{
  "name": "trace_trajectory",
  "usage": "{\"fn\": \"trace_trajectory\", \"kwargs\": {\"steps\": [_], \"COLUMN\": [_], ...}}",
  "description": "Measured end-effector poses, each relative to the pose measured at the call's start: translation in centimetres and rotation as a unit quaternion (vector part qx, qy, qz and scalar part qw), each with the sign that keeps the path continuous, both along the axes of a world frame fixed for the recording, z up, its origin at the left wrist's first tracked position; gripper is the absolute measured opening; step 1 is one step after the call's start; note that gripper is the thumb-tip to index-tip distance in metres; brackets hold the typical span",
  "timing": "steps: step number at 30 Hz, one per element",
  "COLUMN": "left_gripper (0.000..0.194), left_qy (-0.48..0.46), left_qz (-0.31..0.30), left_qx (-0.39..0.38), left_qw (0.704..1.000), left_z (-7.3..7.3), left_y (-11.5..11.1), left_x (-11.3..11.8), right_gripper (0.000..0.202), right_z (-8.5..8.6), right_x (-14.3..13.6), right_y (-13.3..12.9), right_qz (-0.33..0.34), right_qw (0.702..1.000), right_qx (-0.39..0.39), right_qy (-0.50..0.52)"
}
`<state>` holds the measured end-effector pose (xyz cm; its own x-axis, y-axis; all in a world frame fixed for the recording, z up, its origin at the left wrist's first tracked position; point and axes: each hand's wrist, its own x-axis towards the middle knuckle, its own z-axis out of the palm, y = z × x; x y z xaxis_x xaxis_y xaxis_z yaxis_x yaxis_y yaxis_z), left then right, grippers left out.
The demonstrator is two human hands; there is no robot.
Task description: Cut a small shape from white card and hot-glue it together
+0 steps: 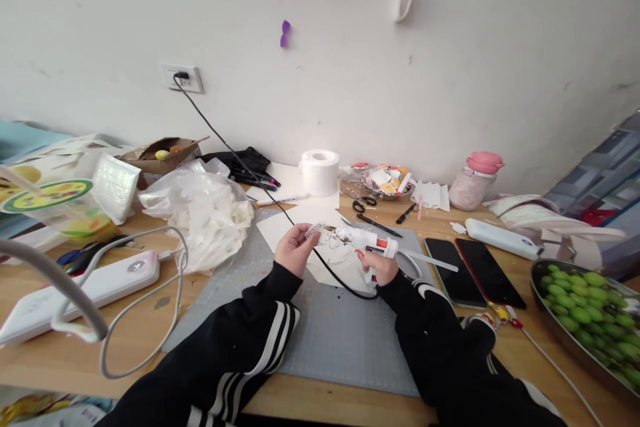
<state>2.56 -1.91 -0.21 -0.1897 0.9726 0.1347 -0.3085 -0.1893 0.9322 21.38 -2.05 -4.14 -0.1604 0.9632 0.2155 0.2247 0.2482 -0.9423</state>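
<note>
My right hand [381, 265] is wrapped round the grip of a white hot glue gun [364, 239], its nozzle pointing left. A translucent glue stick [431, 260] juts from the gun's back end. My left hand [296, 251] pinches a small, pale, shiny piece [325, 233] close to the nozzle; its exact kind is too small to make out. Whether nozzle and piece touch, I cannot tell. Beneath both hands lie sheets of white paper [274, 232] on a grey cutting mat [345, 340]. The gun's black cord [227, 145] runs past my left hand up to the wall.
Behind the mat stand a white paper roll [321, 177], scissors [364, 204] and a pen [379, 225]. Two phones [455, 270] and a pan of green fruit [580, 300] are at right. A plastic bag [200, 213], power bank [100, 287] and looping cable [107, 347] occupy the left.
</note>
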Motion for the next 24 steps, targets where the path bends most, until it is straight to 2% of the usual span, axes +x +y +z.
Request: {"fn": "trace_trajectory", "kwargs": {"steps": [6, 12, 17, 21, 24], "left_gripper": [0.023, 0.023, 0.023, 0.023, 0.022], "left_qy": [0.012, 0.017, 0.017, 0.01, 0.005], "left_qz": [0.002, 0.006, 0.011, 0.023, 0.03], "left_qx": [0.012, 0.022, 0.022, 0.019, 0.017], "left_qw": [1.0, 1.0, 1.0, 0.999, 0.999], "left_z": [0.2, 0.1, 0.1, 0.1, 0.2], "left_y": [-0.2, -0.3, -0.3, -0.4, -0.4], "left_x": [0.1, 0.1, 0.1, 0.1, 0.1], "right_gripper": [0.026, 0.023, 0.021, 0.026, 0.027], "right_z": [0.5, 0.9, -0.3, -1.5, -1.6], "right_x": [0.3, 0.2, -0.1, 0.4, 0.7], "right_y": [0.0, -0.1, 0.4, 1.1, 1.1], "right_qz": [0.043, 0.03, 0.003, 0.012, 0.013], "right_qw": [0.996, 0.993, 0.995, 0.996, 0.996], "right_qx": [0.05, 0.096, 0.08, 0.052, 0.046], "right_qy": [-0.063, -0.066, -0.062, -0.072, -0.071]}}
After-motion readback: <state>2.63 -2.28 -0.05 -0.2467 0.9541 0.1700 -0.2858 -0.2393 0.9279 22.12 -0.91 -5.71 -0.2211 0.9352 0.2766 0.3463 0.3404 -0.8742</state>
